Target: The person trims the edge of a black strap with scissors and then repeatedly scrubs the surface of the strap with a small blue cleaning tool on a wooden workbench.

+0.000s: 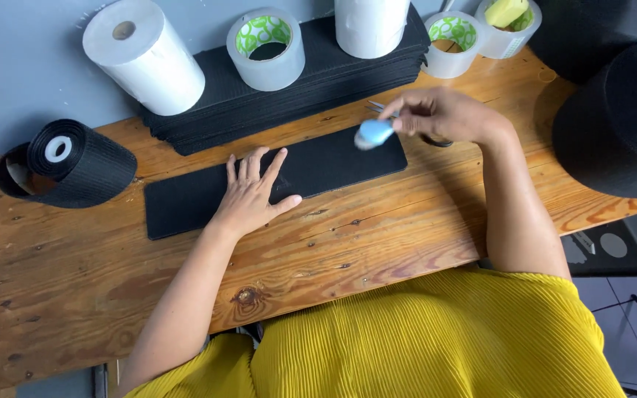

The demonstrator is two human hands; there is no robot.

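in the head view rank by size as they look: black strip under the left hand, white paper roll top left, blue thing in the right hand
1. black strip
2. white paper roll
3. blue thing, blurred, clearly smallest

Left hand [251, 193] flat, palm down, fingers [253, 163] spread; right hand [440, 115] raised, fingers curled closed, forearm bent inward.

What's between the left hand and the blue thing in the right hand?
Only a bare stretch of the black strip lies between the left hand and the light blue object held by the right hand, in the head view.
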